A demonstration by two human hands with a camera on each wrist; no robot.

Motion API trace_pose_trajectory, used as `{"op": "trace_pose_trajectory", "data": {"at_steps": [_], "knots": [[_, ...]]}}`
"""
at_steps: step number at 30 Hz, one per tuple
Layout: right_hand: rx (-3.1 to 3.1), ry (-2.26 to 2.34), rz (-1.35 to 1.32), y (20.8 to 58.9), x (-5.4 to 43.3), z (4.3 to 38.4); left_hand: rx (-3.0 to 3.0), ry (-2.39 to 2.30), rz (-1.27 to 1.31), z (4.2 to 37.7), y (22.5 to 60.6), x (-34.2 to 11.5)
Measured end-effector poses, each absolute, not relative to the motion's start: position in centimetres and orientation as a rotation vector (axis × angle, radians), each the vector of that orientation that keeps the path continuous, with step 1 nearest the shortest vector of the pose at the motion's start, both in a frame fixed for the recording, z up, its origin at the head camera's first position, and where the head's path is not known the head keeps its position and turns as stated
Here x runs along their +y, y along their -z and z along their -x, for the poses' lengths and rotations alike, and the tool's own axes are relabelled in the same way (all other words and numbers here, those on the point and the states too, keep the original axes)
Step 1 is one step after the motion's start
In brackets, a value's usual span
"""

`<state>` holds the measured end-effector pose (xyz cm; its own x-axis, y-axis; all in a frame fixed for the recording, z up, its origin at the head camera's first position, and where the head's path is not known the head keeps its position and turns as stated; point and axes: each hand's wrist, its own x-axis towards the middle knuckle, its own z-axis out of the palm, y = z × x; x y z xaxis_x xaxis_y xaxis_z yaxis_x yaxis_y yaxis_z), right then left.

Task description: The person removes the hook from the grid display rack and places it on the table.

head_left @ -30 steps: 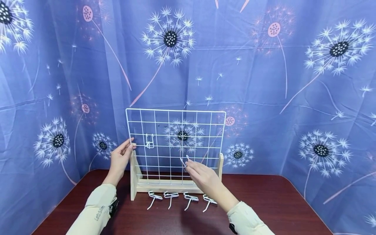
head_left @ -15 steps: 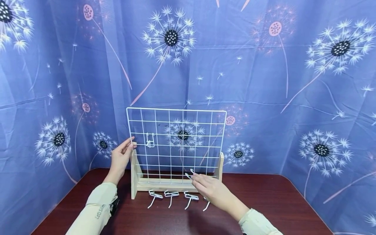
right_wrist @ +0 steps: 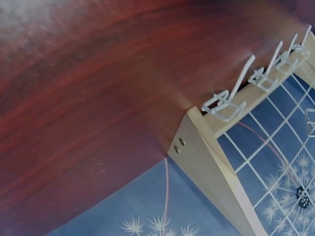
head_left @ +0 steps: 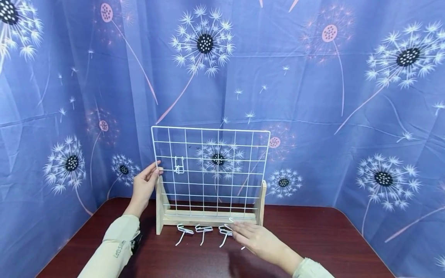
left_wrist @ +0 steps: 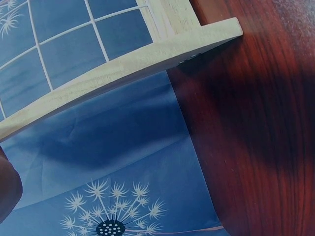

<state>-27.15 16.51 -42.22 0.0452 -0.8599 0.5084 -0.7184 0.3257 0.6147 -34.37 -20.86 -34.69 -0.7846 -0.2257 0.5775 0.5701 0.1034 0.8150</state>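
Note:
My left hand pinches the left edge of a white wire grid panel, which stands upright in a wooden stand. One white wire hook hangs on the grid's left part. Low in front of the stand's right side, my right hand holds another white hook; its prongs show past the fingertips, the rest is hidden by the fingers. Several like hooks lie in a row before the stand, the rightmost hook mostly covered by my right hand in the head view.
The dark red wooden table carries the stand. Behind and at both sides hangs a blue curtain with a dandelion print. Two screw heads show on the stand's side piece in the right wrist view.
My right hand has come down and a little right with its hook, from in front of the grid to the row of hooks. My left hand keeps its place on the grid's edge.

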Motion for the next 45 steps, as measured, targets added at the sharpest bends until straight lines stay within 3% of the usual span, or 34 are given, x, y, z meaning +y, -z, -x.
{"op": "trace_pose_trajectory", "data": {"at_steps": [45], "knots": [[-1.885, 0.432, -1.481, 46.4, 16.1, 25.9, -1.798, 1.761, 0.353, 34.2, 34.6, -20.8]]}}
